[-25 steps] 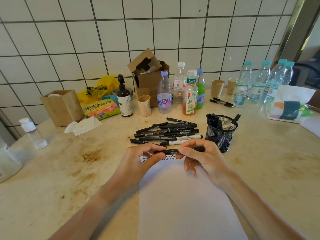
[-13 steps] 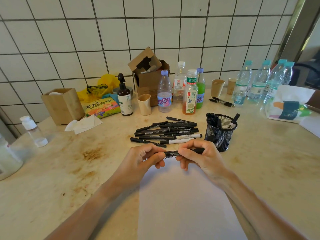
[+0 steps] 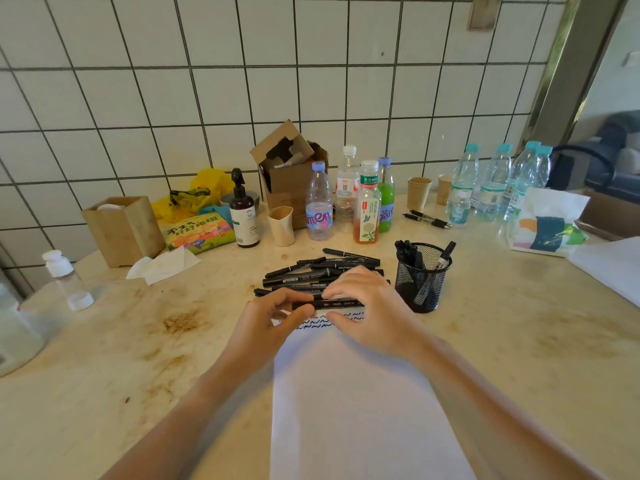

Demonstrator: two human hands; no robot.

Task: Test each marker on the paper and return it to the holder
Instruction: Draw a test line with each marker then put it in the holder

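Note:
A black marker point(image 3: 334, 302) lies level between my two hands, just above the top edge of the white paper point(image 3: 353, 403). My left hand point(image 3: 268, 320) pinches its left end and my right hand point(image 3: 369, 306) grips its right part. Dark wavy test lines point(image 3: 317, 323) cross the top of the paper under the marker. Behind my hands lies a pile of several black markers point(image 3: 311, 271). The black mesh holder point(image 3: 420, 277) stands to the right of my right hand with several markers upright in it.
Drink bottles point(image 3: 367, 206), a paper cup point(image 3: 282, 225), a pump bottle point(image 3: 245, 213) and a cardboard box point(image 3: 289, 168) stand behind the pile. Water bottles point(image 3: 495, 185) and a printed bag point(image 3: 547, 223) are at the right. A wooden box point(image 3: 123, 230) and tissue point(image 3: 162, 266) are at the left.
Both hands have moved a little away from me with the marker, closer to the pile. My right hand has turned more over the marker's right end, hiding it.

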